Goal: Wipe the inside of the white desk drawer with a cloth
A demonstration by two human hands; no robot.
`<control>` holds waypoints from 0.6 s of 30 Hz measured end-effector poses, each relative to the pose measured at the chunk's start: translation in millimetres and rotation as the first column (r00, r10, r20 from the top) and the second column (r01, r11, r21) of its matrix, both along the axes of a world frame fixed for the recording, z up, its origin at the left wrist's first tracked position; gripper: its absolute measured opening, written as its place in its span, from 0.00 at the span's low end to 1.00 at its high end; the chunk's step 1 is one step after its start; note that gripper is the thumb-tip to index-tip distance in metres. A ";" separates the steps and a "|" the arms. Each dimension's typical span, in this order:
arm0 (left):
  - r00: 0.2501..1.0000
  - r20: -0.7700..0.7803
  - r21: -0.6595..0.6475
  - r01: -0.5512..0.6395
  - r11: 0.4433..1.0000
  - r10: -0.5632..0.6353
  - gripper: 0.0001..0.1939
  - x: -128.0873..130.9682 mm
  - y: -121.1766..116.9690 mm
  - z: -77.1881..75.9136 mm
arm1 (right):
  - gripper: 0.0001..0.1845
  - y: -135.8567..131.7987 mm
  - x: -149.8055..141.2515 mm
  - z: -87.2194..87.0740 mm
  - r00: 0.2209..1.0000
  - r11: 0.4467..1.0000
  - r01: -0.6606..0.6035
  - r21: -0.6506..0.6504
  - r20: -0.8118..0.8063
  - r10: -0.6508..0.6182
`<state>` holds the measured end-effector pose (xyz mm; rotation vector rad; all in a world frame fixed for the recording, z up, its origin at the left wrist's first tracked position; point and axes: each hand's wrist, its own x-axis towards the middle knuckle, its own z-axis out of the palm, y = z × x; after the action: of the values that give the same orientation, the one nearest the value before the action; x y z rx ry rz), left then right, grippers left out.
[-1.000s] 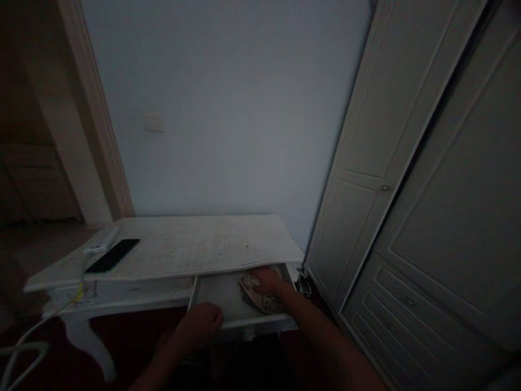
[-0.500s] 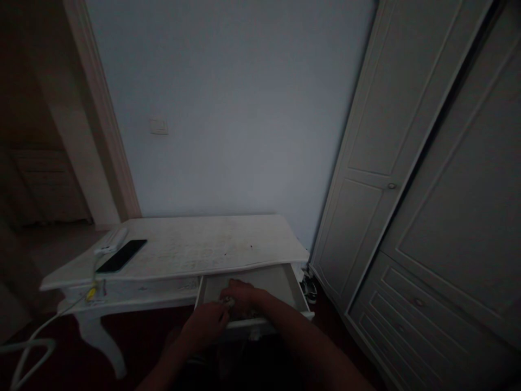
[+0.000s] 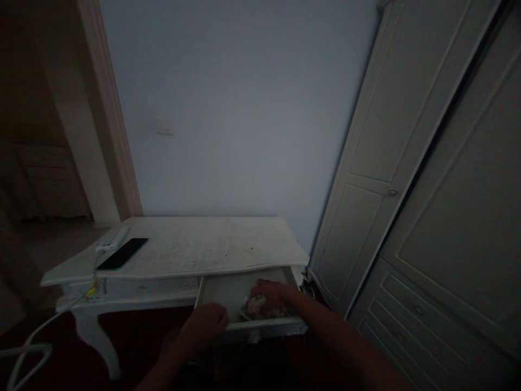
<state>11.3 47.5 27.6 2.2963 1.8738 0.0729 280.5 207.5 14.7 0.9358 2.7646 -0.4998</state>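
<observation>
A white drawer (image 3: 280,323) is pulled out from the right part of a white table (image 3: 211,239). My right hand (image 3: 271,296) reaches inside it, with fingers closed over a crumpled whitish cloth (image 3: 255,306) against the drawer's floor, near the front panel. Poor light hides the cloth's exact kind. At the drawer's front left corner is my left hand (image 3: 209,319), its fingers curled around the edge there. A round knob (image 3: 254,336) sits on the drawer's front.
On the table's left end lie a dark phone (image 3: 123,253) and a white power strip (image 3: 114,239), whose cable (image 3: 44,323) hangs down at the left. A pale wardrobe (image 3: 366,217) stands close on the right. Behind the table is a wall with a light switch (image 3: 164,126).
My right hand has moved right inside the drawer with the cloth, away from my left hand. More of the drawer's floor and the cloth show. My left hand stays near the front left corner.
</observation>
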 end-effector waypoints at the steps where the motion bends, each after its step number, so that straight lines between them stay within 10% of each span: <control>1: 1.000 0.001 0.000 0.001 1.000 -0.001 0.22 0.0 0.3 0.2 | 0.35 1.6 7.5 2.4 0.999 0.999 0.035 0.029 -0.005 -0.035; 11: 1.000 0.014 -0.007 0.003 1.000 -0.003 0.21 -0.2 3.3 0.8 | 0.30 -9.0 -15.1 -3.3 0.923 0.880 0.383 0.280 -0.160 -0.350; 18: 1.000 0.011 -0.005 0.005 1.000 -0.005 0.22 0.4 4.8 2.0 | 0.33 -11.7 -79.2 -11.3 0.927 0.892 0.353 0.283 -0.233 -0.293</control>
<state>11.8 52.3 29.6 2.2926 1.8608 0.0803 201.3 195.7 3.4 1.5182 2.9212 -0.1857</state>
